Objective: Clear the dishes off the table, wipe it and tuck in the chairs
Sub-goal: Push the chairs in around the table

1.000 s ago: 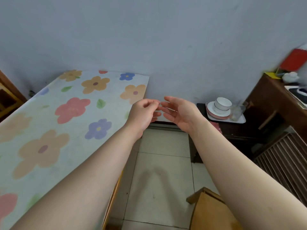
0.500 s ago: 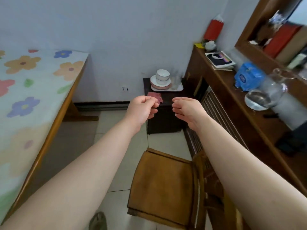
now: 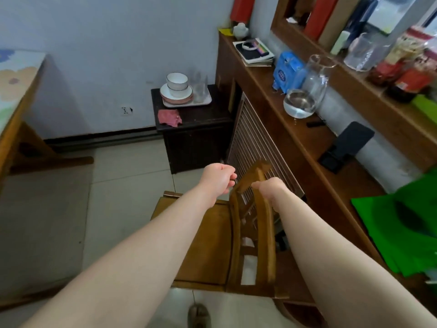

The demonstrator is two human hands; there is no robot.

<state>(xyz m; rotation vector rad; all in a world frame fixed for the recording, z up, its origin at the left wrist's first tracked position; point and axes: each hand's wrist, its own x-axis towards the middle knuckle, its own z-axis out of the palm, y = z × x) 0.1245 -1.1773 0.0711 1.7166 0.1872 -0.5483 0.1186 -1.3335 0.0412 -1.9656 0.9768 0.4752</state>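
A wooden chair (image 3: 205, 245) stands on the tiled floor below me, its backrest toward the sideboard on the right. My right hand (image 3: 269, 188) lies on the far end of the backrest's top rail with its fingers curled over it. Just left of that rail end is my left hand (image 3: 218, 179), fingers loosely curled and holding nothing. The flower-cloth table (image 3: 14, 91) shows only as an edge at far left. Stacked bowls (image 3: 177, 84), plates (image 3: 176, 97) and glasses (image 3: 199, 91) sit on a white tray (image 3: 205, 100) on a dark side cabinet (image 3: 196, 143), beside a red cloth (image 3: 169, 117).
A long wooden sideboard (image 3: 307, 143) with a slatted front runs along the right, close behind the chair. It carries a glass jug (image 3: 305, 91), a blue pack (image 3: 286, 69), a phone (image 3: 343, 147) and a green bag (image 3: 402, 221). Open tiled floor lies between chair and table.
My view has swung right and down from the table to the chair. Both hands dropped toward the backrest, and my right hand came onto its top rail.
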